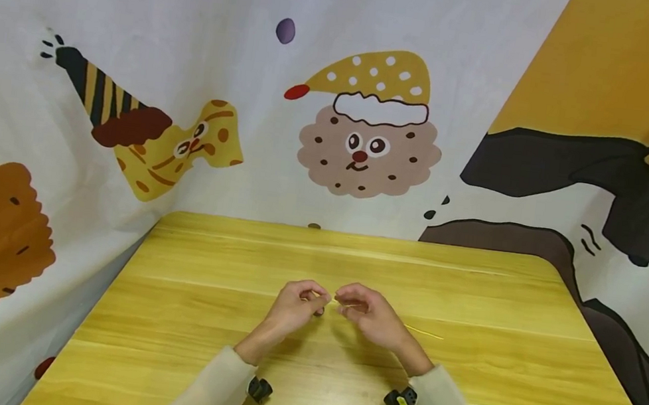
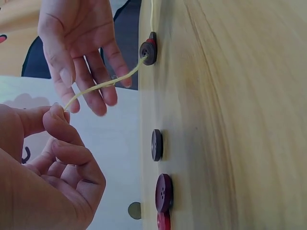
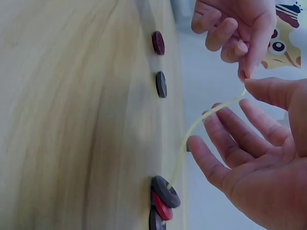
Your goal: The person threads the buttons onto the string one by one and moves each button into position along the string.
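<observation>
Between its thumb and forefinger my left hand pinches the end of a yellow cord. The cord slants down to a dark button on the table and passes through it. In the right wrist view, a dark button, a red button and another dark button sit bunched along the cord. My right hand is spread beside the cord, palm towards it, with its thumb tip close to the left fingertips. Whether the right fingers touch the cord I cannot tell.
Loose on the wooden table are a dark grey button, a maroon button and a red button. The cord's tail lies to the right of the right hand. A cartoon-printed cloth hangs behind the table.
</observation>
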`<state>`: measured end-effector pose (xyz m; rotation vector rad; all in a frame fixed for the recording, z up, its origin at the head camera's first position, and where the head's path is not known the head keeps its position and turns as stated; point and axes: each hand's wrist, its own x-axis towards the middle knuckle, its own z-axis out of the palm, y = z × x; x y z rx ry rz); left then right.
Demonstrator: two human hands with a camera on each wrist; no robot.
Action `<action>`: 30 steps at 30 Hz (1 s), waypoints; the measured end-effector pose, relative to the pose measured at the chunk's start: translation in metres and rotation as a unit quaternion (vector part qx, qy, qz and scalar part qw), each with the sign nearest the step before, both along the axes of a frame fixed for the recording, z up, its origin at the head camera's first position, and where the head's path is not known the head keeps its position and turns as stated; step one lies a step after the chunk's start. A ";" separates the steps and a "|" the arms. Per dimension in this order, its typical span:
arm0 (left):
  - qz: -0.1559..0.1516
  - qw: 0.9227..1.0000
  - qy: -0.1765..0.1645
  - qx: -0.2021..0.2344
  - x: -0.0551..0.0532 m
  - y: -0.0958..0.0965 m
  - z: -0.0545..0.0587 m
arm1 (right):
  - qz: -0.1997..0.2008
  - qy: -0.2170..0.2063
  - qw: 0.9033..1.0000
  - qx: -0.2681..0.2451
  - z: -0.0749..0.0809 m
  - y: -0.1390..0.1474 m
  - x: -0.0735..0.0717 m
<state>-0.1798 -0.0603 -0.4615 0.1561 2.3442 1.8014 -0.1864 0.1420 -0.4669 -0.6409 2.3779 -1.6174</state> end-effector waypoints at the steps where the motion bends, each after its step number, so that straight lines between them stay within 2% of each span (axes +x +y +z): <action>1: 0.000 1.000 -0.001 -0.001 0.000 0.000 0.000 | -0.002 0.001 1.000 0.003 -0.001 -0.001 0.000; 14: -0.010 1.000 -0.026 -0.004 -0.002 -0.003 0.000 | -0.035 -0.003 0.999 0.013 -0.003 -0.004 0.000; 22: -0.019 0.999 -0.026 -0.012 -0.002 -0.005 0.001 | -0.049 0.003 0.998 0.034 0.000 -0.004 0.001; 30: -0.032 0.999 -0.017 -0.023 -0.005 -0.014 0.002 | -0.053 -0.003 0.998 0.026 -0.001 -0.003 0.000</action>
